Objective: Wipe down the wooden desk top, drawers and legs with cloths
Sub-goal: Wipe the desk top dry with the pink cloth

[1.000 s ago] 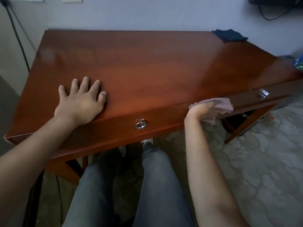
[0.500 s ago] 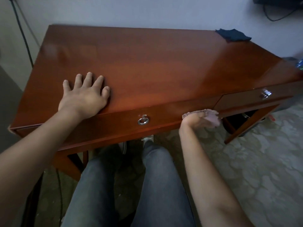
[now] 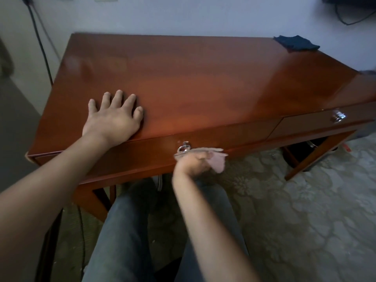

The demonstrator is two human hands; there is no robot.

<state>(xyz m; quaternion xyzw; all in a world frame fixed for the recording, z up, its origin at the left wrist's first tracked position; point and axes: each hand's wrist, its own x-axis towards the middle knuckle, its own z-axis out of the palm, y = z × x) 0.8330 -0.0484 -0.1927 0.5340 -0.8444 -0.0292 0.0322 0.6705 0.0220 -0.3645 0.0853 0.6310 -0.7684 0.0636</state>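
One wooden desk [image 3: 203, 88] is shown from above, its glossy reddish-brown top filling the centre of the view. Two drawers are counted along the front edge: a long drawer [image 3: 234, 135] at 6 o'clock of the top and a shorter drawer [image 3: 309, 122] at 4 o'clock. Two metal pulls are seen, a ring pull [image 3: 184, 148] on the long drawer and a second pull [image 3: 338, 117] on the shorter one. Two cloths are present. A dark blue cloth [image 3: 296, 44] lies at the far corner of the top, at 1 o'clock. A pinkish cloth [image 3: 216, 161] is held against the lower front of the long drawer, just beside the ring pull at its 4 o'clock.

Two hands are visible. The left hand [image 3: 114, 121] is laid flat on the desk top at 9 o'clock, fingers spread and straight. The right hand [image 3: 193, 162] is curled around the pinkish cloth, which is gripped and pressed to the drawer face; this hand is motion-blurred. Two legs in grey-blue trousers [image 3: 126, 231] are seen below the desk edge.

One desk leg [image 3: 313, 157] is visible at 4 o'clock. The floor [image 3: 295, 220] is covered in a pale floral pattern. A plain pale wall [image 3: 183, 15] stands behind the desk, and one dark cable [image 3: 39, 39] hangs down it at 10 o'clock.
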